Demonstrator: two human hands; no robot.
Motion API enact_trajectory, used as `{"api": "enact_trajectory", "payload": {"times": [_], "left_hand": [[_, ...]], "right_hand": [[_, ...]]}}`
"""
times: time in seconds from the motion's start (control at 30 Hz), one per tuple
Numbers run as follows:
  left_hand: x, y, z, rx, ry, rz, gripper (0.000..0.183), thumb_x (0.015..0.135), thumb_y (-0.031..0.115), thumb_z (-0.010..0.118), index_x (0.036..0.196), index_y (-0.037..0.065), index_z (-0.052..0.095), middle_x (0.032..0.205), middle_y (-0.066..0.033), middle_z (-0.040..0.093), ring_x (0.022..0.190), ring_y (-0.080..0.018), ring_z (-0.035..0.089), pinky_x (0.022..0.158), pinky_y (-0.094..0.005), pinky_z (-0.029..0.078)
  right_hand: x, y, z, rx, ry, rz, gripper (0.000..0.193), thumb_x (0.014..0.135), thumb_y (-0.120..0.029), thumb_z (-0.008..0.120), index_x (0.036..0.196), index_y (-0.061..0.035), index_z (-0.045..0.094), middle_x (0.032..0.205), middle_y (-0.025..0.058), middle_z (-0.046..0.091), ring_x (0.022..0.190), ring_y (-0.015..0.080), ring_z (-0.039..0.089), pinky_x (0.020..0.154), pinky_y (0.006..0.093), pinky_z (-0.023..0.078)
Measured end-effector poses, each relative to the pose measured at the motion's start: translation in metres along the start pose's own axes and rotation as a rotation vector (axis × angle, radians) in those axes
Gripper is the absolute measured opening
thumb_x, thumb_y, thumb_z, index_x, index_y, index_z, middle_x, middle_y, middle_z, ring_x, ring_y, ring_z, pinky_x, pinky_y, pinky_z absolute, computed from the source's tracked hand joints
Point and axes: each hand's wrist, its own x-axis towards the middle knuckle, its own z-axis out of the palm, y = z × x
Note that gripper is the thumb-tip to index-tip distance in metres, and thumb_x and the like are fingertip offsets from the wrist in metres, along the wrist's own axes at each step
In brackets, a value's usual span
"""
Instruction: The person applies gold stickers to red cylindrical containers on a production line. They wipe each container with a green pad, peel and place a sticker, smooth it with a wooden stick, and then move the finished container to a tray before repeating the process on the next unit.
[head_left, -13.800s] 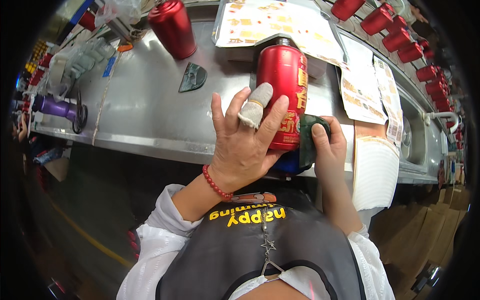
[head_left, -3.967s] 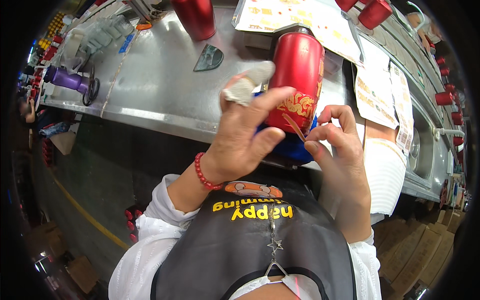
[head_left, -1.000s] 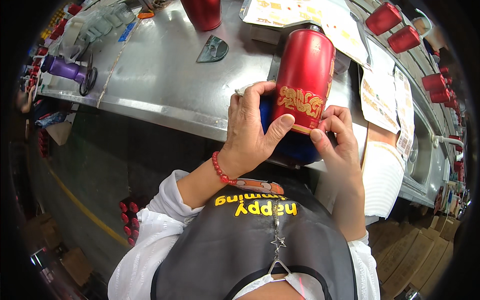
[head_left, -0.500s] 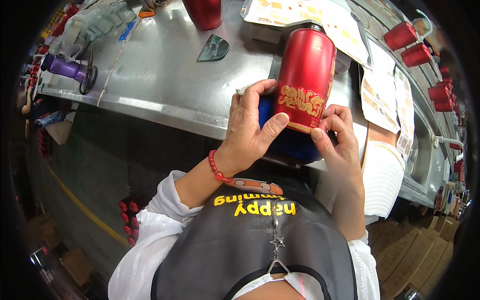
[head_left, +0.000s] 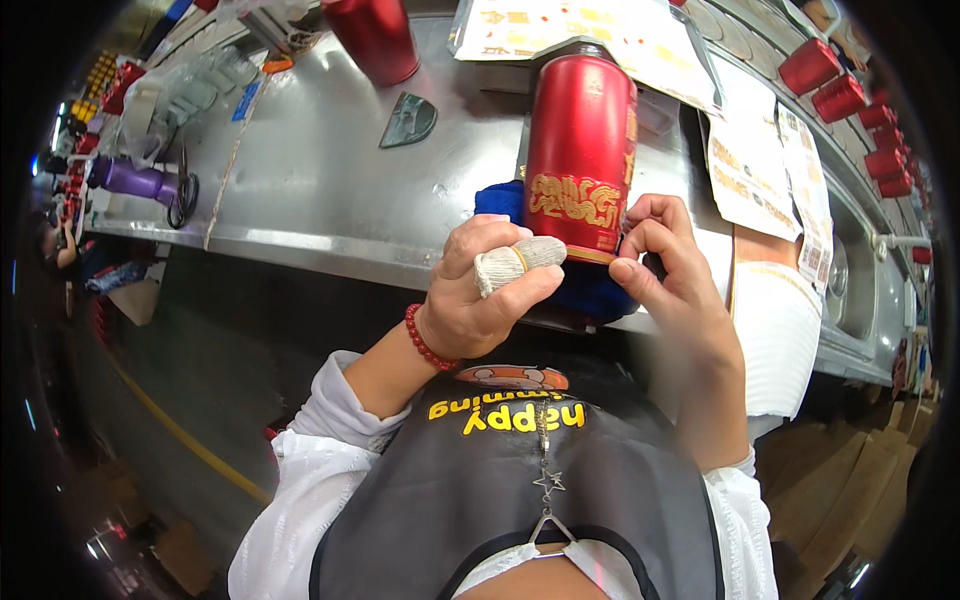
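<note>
A shiny red bottle (head_left: pixel 585 130) with gold ornament round its base lies with its dark neck pointing away from me, over a blue cloth (head_left: pixel 500 200). My right hand (head_left: pixel 675 260) pinches the bottle's base at its right edge, thumb below and fingers curled. At the lower left corner is my left hand (head_left: pixel 480 290); one finger wears a whitish cloth finger cover (head_left: pixel 522 263) held by a yellow band. That covered tip is close to or touching the base rim. The thumb stretches out below it, and nothing is visibly held in this hand.
Another red bottle (head_left: pixel 375 40) stands farther back on the metal table (head_left: pixel 320 150), near a dark green curved scraper-like piece (head_left: pixel 409 120). A purple tool (head_left: pixel 135 180) with a cord is at left. Printed sheets (head_left: pixel 590 30) lie behind; red cups (head_left: pixel 810 67) hang at right.
My left hand has let go of the bottle's left side and drawn down to its base, bringing the covered finger into view. My right hand stays at the right edge. The view has shifted slightly.
</note>
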Motion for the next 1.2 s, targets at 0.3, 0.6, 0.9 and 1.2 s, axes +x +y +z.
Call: {"api": "enact_trajectory", "payload": {"times": [0.3,0.6,0.9,1.2], "left_hand": [[0.042,-0.009,-0.009,0.091,-0.292,0.339,0.037,0.074,0.011,0.08,0.109,0.022,0.071,0.119,-0.007,0.06,0.109,-0.0231,0.053,0.086,-0.0385,0.05],[0.041,-0.019,-0.001,0.232,-0.314,0.417,0.033,0.061,0.012,0.079,0.09,0.025,0.071,0.114,0.0063,0.062,0.105,-0.0209,0.048,0.081,-0.0356,0.045],[0.035,-0.023,0.009,0.297,-0.261,0.434,0.028,0.058,0.014,0.073,0.082,0.027,0.068,0.113,0.0078,0.063,0.099,-0.0194,0.045,0.078,-0.035,0.042],[0.041,-0.021,0.015,0.259,-0.285,0.485,0.025,0.061,0.015,0.074,0.082,0.027,0.067,0.113,0.006,0.063,0.101,-0.0211,0.044,0.081,-0.0358,0.042]], "right_hand": [[-0.012,0.02,-0.023,0.08,-0.043,0.052,0.024,0.095,-0.02,0.07,0.088,-0.0016,0.057,0.11,0.0101,0.048,0.102,0.0216,0.048,0.09,0.0304,0.043],[-0.023,0.029,-0.032,0.024,-0.018,0.034,0.024,0.094,-0.019,0.07,0.088,0.0002,0.057,0.107,0.0104,0.049,0.1,0.021,0.049,0.088,0.0299,0.043],[-0.022,0.033,-0.029,0.062,-0.035,0.105,0.029,0.097,-0.028,0.069,0.087,-0.0034,0.056,0.11,0.0062,0.046,0.097,0.0155,0.045,0.083,0.0263,0.04],[-0.022,0.042,-0.027,0.073,-0.035,0.08,0.028,0.098,-0.027,0.067,0.088,-0.003,0.056,0.11,0.0059,0.046,0.093,0.0142,0.045,0.079,0.025,0.041]]}}
